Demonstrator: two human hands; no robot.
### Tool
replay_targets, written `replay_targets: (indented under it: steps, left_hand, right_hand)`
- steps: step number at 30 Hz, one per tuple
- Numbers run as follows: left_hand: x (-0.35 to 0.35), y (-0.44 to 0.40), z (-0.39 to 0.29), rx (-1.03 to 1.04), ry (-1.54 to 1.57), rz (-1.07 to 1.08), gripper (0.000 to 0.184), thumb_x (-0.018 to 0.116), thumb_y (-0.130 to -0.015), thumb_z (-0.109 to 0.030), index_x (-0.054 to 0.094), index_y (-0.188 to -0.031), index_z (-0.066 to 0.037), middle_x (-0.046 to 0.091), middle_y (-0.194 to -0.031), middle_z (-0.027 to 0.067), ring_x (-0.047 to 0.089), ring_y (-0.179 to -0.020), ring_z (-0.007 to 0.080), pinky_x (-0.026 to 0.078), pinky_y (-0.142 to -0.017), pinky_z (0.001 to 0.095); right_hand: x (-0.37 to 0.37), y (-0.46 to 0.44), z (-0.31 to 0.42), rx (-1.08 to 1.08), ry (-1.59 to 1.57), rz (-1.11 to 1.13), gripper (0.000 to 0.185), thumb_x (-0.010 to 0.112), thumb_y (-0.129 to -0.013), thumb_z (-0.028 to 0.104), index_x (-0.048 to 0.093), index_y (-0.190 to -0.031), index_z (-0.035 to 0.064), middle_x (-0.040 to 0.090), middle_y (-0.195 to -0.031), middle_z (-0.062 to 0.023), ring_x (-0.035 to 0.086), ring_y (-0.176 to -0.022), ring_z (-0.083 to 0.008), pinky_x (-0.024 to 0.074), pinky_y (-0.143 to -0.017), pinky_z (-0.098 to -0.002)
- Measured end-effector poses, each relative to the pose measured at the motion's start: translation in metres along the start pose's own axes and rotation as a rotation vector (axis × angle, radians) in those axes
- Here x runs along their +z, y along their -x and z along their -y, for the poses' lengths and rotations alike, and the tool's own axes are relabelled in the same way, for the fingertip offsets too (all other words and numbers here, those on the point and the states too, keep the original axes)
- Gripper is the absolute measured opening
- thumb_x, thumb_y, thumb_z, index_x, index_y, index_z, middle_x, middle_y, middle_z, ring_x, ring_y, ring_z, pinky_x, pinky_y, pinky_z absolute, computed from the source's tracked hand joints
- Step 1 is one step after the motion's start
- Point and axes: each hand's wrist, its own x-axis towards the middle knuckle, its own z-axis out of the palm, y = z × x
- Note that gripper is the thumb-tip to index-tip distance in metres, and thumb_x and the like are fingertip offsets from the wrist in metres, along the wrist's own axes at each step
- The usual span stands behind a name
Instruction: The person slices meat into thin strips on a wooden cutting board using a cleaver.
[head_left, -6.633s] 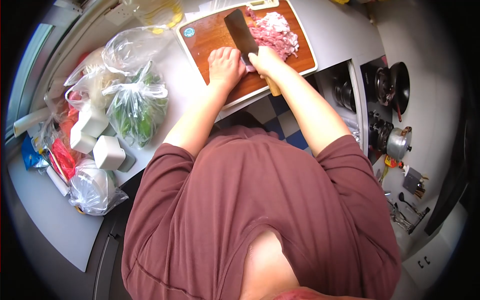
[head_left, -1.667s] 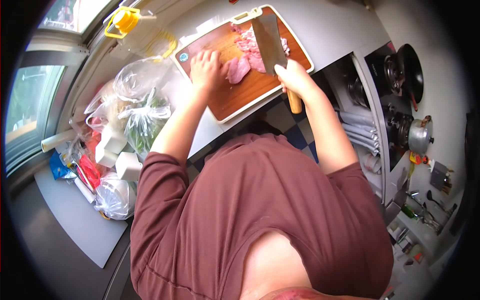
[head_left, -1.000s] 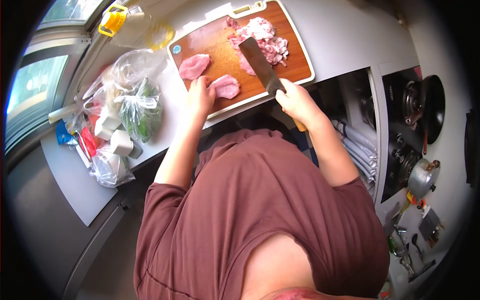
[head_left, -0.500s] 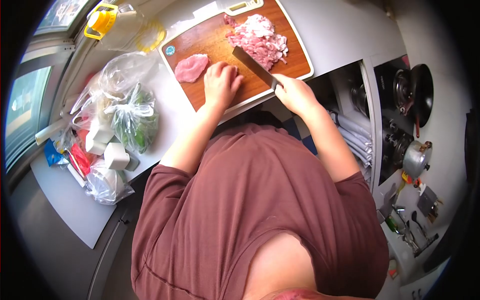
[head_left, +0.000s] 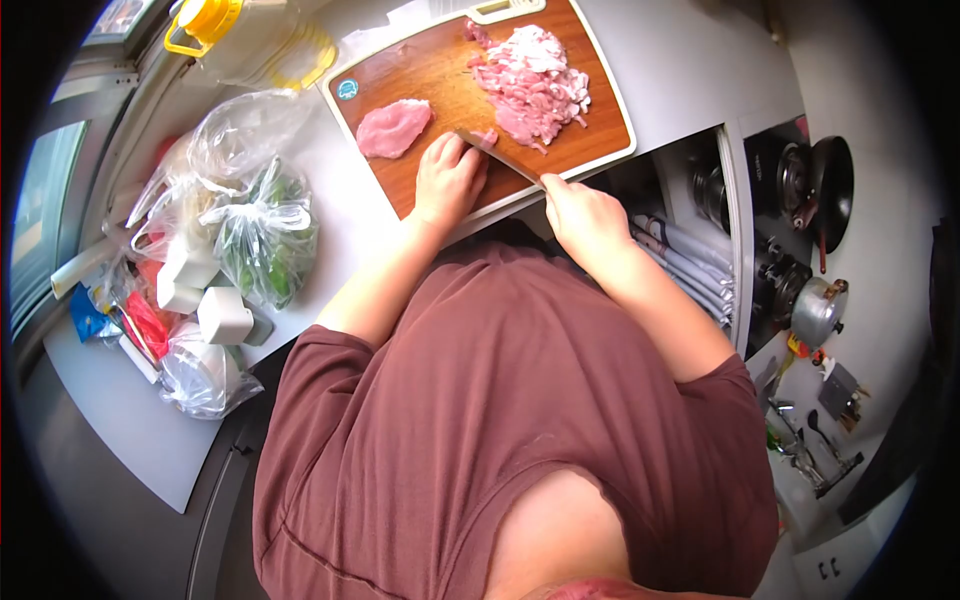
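My right hand (head_left: 588, 215) is wrapped around the handle of a kitchen knife (head_left: 510, 162). The blade points left across the near part of the wooden cutting board (head_left: 440, 80), its tip beside the fingertips of my left hand (head_left: 450, 182). The left fingers are bent and pressed down on a piece of meat mostly hidden under them; a small pink bit (head_left: 486, 138) shows just past the blade. To the left lies a larger slab of raw meat (head_left: 394, 129). A pile of meat strips (head_left: 532, 88) is heaped on the right half of the board.
Left of the board are an oil jug (head_left: 260, 45) with a yellow cap, a plastic bag of green vegetables (head_left: 265, 235) and white containers (head_left: 225, 315). A wok (head_left: 832, 195) and a metal pot (head_left: 820, 310) are at the right, by the stove. The counter's near edge runs below the board.
The knife has come down and left, its tip now at my left fingertips instead of raised near the meat strips. My left fingers have stayed near the same spot. The view has shifted slightly.
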Motion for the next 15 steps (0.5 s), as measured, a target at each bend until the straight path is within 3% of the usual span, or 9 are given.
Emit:
replay_targets:
  steps: [2, 8, 11, 15]
  left_hand:
    - [0.003, 0.001, 0.001, -0.007, 0.018, 0.014, 0.034, 0.072, -0.070, -0.010, 0.066, -0.103, -0.008, 0.058, -0.110, 0.0116, 0.055, -0.108, 0.0327, 0.047, -0.091, 0.0439]
    - [0.000, 0.003, 0.000, 0.019, 0.077, 0.034, 0.027, 0.072, -0.076, -0.011, 0.066, -0.101, -0.007, 0.062, -0.108, 0.0107, 0.058, -0.104, 0.0318, 0.048, -0.090, 0.0428]
    - [-0.003, 0.000, -0.004, 0.067, 0.070, -0.084, 0.025, 0.072, -0.073, -0.010, 0.065, -0.097, -0.007, 0.061, -0.102, 0.0082, 0.059, -0.098, 0.0309, 0.049, -0.087, 0.0420]
    - [-0.009, -0.003, -0.010, -0.022, 0.054, -0.145, 0.021, 0.074, -0.076, -0.011, 0.063, -0.094, -0.007, 0.060, -0.101, 0.0091, 0.058, -0.097, 0.0317, 0.049, -0.085, 0.0413]
  right_hand:
    - [0.005, -0.017, 0.002, 0.032, 0.046, 0.114, 0.018, 0.052, -0.091, 0.013, 0.053, -0.106, 0.0044, 0.069, -0.083, -0.0185, 0.070, -0.078, -0.0350, 0.0550, -0.065, -0.0461]
    - [0.008, -0.082, 0.044, -0.023, 0.069, -0.016, 0.014, 0.049, -0.091, 0.013, 0.056, -0.100, 0.0048, 0.070, -0.081, -0.0196, 0.071, -0.081, -0.0352, 0.0561, -0.067, -0.0451]
    - [0.012, -0.075, 0.024, -0.088, 0.004, -0.108, 0.014, 0.047, -0.093, 0.015, 0.057, -0.097, 0.0057, 0.069, -0.078, -0.0192, 0.070, -0.077, -0.0356, 0.0554, -0.066, -0.0459]
    - [-0.006, -0.036, 0.014, -0.038, 0.011, -0.059, 0.017, 0.046, -0.096, 0.019, 0.056, -0.095, 0.0059, 0.068, -0.075, -0.0200, 0.069, -0.072, -0.0364, 0.0532, -0.063, -0.0489]
